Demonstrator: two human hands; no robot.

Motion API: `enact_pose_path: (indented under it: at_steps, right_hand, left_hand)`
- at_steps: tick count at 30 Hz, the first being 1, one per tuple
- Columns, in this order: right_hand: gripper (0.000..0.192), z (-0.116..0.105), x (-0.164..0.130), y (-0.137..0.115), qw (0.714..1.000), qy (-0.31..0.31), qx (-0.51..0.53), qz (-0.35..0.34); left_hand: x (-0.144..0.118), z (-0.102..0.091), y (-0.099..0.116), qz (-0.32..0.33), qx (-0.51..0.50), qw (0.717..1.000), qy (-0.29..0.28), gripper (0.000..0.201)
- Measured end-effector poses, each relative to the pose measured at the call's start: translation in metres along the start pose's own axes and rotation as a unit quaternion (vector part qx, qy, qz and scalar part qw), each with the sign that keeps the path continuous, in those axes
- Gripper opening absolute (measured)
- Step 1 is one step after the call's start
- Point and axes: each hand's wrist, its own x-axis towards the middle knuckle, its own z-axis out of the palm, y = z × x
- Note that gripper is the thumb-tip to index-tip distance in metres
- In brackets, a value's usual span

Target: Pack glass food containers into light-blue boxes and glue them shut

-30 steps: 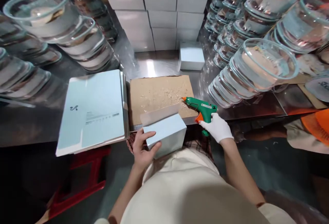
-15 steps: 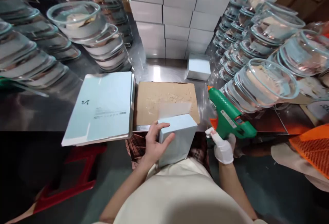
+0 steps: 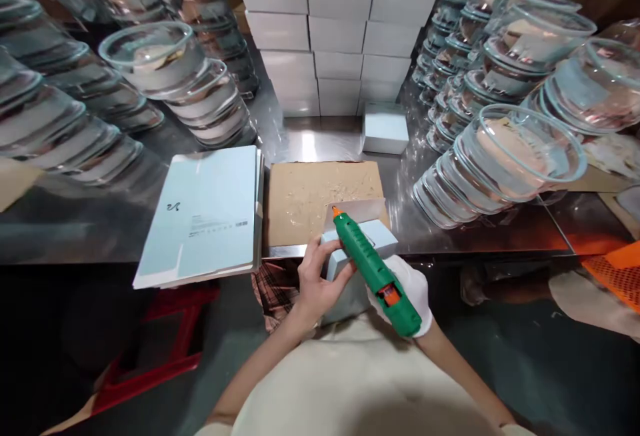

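My left hand (image 3: 320,283) grips a pale blue box (image 3: 383,235) by its left side, thumb and fingers bent around its edge. The box is held at the table's front edge, against my body, with a pale flap (image 3: 367,211) raised at its far side. In my white-gloved right hand (image 3: 407,289) is a green glue gun (image 3: 367,256). Its orange nozzle points away from me, over the box near the flap's left end. Whether the nozzle touches the flap I cannot tell. The gun covers part of the box and most of the right fingers.
A brown cardboard sheet (image 3: 315,196) lies just beyond the box. Flat blue cartons (image 3: 215,209) are stacked at left. Finished-looking boxes (image 3: 335,33) form a wall behind, with one single box (image 3: 385,129) before it. Stacked glass bowls (image 3: 480,169) line both sides. An orange mesh (image 3: 617,276) is at right.
My right hand has brought the glue gun left from beside the bowls to above the box. The box has shifted slightly right with my left hand still on it.
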Motion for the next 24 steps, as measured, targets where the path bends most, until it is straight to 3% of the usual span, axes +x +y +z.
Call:
enact_pose_path:
  at_steps: [4, 11, 14, 16, 21, 24]
  right_hand:
    - [0.017, -0.005, 0.007, -0.003, 0.997, 0.032, -0.058, -0.05]
    - [0.017, -0.016, -0.004, 0.015, 0.993, 0.081, -0.075, -0.028]
    - [0.018, -0.017, -0.01, 0.032, 0.994, 0.1, -0.025, 0.035]
    - [0.019, -0.019, -0.014, 0.042, 0.986, 0.11, 0.039, 0.117]
    - [0.029, -0.031, -0.009, 0.052, 0.941, 0.129, 0.164, 0.268]
    - [0.042, -0.038, 0.016, 0.053, 0.897, 0.059, 0.273, 0.343]
  left_hand:
    - [-0.001, -0.001, 0.0, 0.007, -0.002, 1.0, 0.004, 0.024]
    - [-0.003, -0.004, -0.004, -0.01, 0.01, 1.0, 0.015, 0.027]
    - [-0.004, -0.005, -0.005, -0.005, -0.006, 1.0, 0.012, 0.024]
    - [-0.006, -0.007, -0.007, -0.009, -0.012, 1.0, 0.008, 0.024]
    - [-0.012, -0.015, -0.02, -0.041, -0.028, 0.998, 0.034, 0.028]
    - [-0.013, -0.021, -0.03, -0.063, -0.038, 0.996, 0.058, 0.029]
